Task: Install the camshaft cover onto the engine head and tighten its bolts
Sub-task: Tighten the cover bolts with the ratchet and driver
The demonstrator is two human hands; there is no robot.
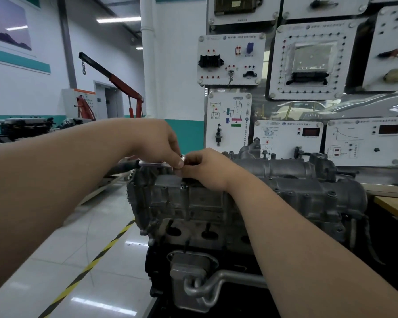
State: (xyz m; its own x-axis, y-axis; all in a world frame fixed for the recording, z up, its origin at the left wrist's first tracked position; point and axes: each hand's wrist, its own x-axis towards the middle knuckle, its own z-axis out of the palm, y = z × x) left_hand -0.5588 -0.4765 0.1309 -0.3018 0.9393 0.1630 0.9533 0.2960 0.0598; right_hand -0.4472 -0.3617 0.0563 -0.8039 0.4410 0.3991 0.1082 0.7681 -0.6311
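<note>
Camshaft cover (pixel 274 180): grey cast aluminium, rough matt skin, long and ribbed with rounded humps. It is seated on the engine head (pixel 205 210), directly under both hands and running away to the right of them.

Ratchet wrench (pixel 147 164): bright steel shank with a dark grip end. It lies level just below the left hand (pixel 156 143), handle pointing out to that hand's left. Judged to stand on a bolt at the cover's near-left corner; the bolt itself is hidden.

Left hand: fingers curled down over the wrench's head end, probably to keep it square over the fastener.

Right hand (pixel 207 171): touching the left, fingertips pinching the same head end from the other side, apparently steadying or seating the tool. What lies under them cannot be made out.

Far-rim bolts (pixel 264 153): dark, upright, beyond the right hand, judged not yet driven home.

Bent pipe (pixel 207 288): smooth silver tube, well below the right forearm.
</note>
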